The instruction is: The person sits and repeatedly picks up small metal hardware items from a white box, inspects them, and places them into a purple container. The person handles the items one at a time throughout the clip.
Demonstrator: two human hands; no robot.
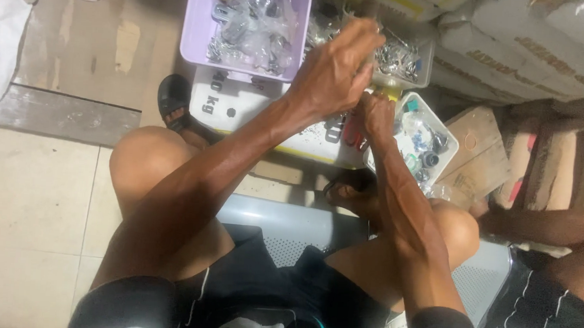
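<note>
Above the white sack (242,105) on the floor, I logged both hands raised together, between a lilac bin (199,26) of bagged metal parts and a clear tub (422,64) of loose silver hardware. The left hand (333,70) curled over the right hand (376,115), fingers drawn narrow; whatever small piece sat between them was hidden, so I could not tell its look beyond that it was tiny. Risk, in my judgement: a slip from that pinch would drop the piece among the loose hardware or into the white tray (453,142) of small fittings beside it. Red-handled pliers (354,130) lay just below.
</note>
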